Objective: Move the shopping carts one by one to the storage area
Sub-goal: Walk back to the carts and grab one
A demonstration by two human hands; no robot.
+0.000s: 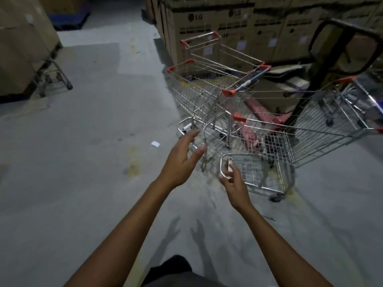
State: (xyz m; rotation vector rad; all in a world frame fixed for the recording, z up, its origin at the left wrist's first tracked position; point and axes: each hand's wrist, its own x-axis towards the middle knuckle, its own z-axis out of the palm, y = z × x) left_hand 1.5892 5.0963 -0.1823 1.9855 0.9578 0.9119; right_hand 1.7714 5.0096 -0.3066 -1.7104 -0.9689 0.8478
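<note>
Three shopping carts stand clustered on the grey floor against stacked cardboard boxes. I see my left hand spread open, holding nothing, near the closest cart's frame; my right hand loosely curled, its grip empty.

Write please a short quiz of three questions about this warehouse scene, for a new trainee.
1. True or false: the left hand grips a cart handle.
2. What stands behind the shopping carts? A) cardboard boxes B) glass shelves C) a car
3. Fill in: the small white scrap lies on the ____.

Key:
1. False; both it and the right hand are open, touching no handle.
2. A, the cardboard boxes.
3. Floor.
</note>
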